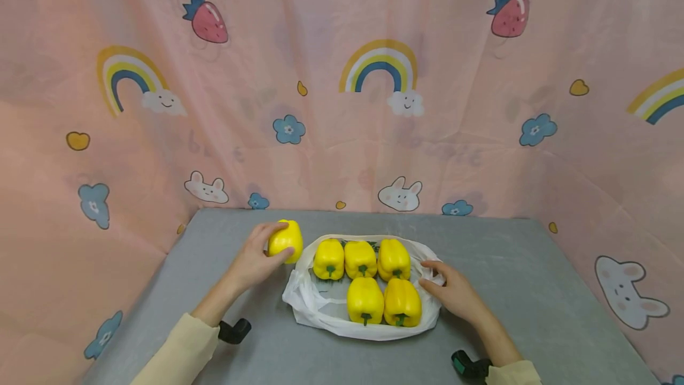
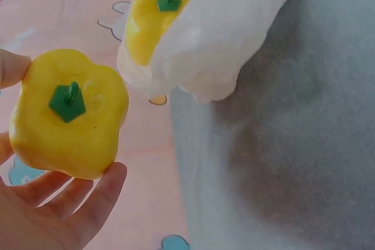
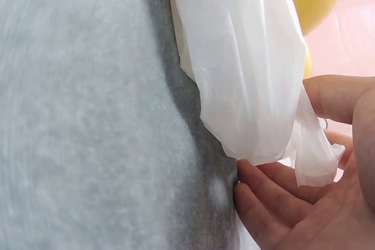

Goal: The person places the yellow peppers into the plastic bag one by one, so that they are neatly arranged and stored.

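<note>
My left hand (image 1: 260, 257) holds a yellow bell pepper (image 1: 287, 241) between thumb and fingers, above the table just left of a white plastic bag (image 1: 307, 308). The left wrist view shows that pepper's green stem (image 2: 69, 105) facing the camera. Several more yellow bell peppers stand in the open bag: three in the back row and two in front, with a gap at the front left. At the bag's right side my right hand (image 1: 451, 290) grips its edge. In the right wrist view the thumb and fingers lie on either side of the white plastic (image 3: 246, 74).
The grey table (image 1: 256, 349) extends around the bag. A pink curtain (image 1: 331, 165) with cartoon prints hangs behind and along both sides. Black devices are strapped at the left wrist (image 1: 235, 331) and the right wrist (image 1: 470, 366).
</note>
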A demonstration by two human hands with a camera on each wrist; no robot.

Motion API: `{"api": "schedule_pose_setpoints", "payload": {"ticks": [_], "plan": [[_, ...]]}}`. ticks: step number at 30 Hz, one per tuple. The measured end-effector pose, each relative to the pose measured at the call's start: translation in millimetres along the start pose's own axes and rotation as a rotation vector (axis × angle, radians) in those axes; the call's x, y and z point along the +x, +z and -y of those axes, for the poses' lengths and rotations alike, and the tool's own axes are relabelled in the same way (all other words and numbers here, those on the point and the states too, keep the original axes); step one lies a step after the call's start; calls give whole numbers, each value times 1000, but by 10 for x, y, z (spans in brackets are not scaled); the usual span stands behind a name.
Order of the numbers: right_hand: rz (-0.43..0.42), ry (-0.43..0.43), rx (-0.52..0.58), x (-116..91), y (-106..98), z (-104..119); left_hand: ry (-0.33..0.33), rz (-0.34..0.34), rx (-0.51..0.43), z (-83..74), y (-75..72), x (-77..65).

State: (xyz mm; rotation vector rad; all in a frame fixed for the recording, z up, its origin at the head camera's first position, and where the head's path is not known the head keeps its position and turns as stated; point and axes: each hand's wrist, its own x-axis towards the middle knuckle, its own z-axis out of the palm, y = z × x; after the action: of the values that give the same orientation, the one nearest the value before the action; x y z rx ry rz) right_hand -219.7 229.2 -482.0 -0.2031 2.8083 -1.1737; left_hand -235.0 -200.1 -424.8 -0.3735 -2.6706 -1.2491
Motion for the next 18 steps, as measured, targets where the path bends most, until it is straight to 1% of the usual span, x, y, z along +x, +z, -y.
{"api": "schedule_pose_setpoints", "payload": {"ticks": [8, 13, 18], "plan": [[4, -5, -2, 9, -8, 7, 37, 32, -38, -98, 61, -39], [0, 2, -4, 12, -9, -5, 55, 61, -63, -149, 130, -76], [0, 0, -14, 15, -17, -14, 69, 85, -71, -178, 229, -124]]}}
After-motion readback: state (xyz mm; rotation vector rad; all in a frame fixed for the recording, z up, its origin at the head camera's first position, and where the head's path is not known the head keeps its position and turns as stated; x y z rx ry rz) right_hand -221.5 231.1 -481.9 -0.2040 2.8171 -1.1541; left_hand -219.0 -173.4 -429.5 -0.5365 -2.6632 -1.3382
